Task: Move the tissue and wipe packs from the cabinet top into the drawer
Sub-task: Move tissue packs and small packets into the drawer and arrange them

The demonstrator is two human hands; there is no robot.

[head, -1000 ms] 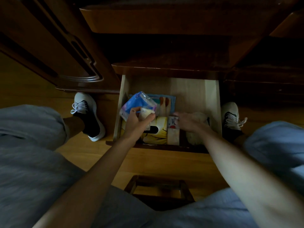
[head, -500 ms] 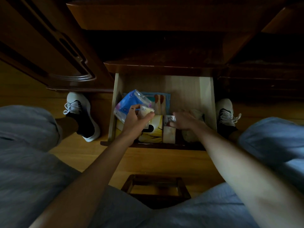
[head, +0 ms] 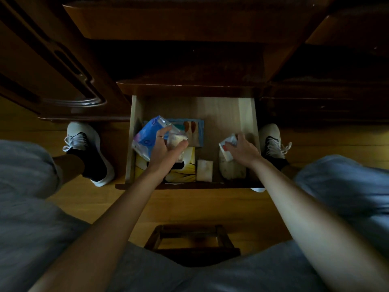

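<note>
The pale wooden drawer (head: 248, 114) stands pulled out below me. My left hand (head: 166, 150) holds a blue tissue pack (head: 147, 135) together with a small clear-wrapped white pack (head: 175, 140) above the drawer's left side. My right hand (head: 242, 150) grips a small white and red pack (head: 227, 146) over the drawer's right side. Under the hands lie a yellow pack (head: 185, 171), a small beige pack (head: 204, 170), a light blue printed pack (head: 193, 131) and a pale rounded bundle (head: 231, 171).
A dark wooden cabinet (head: 189, 24) rises behind the drawer, with a carved door (head: 52, 76) at the left. My two shoes (head: 84, 142) stand on the wooden floor either side of the drawer. A small dark wooden stool (head: 191, 239) is between my knees.
My right hand has lifted the small white and red pack from the drawer's middle and carried it to the right side. The left hand with its packs has barely shifted.
</note>
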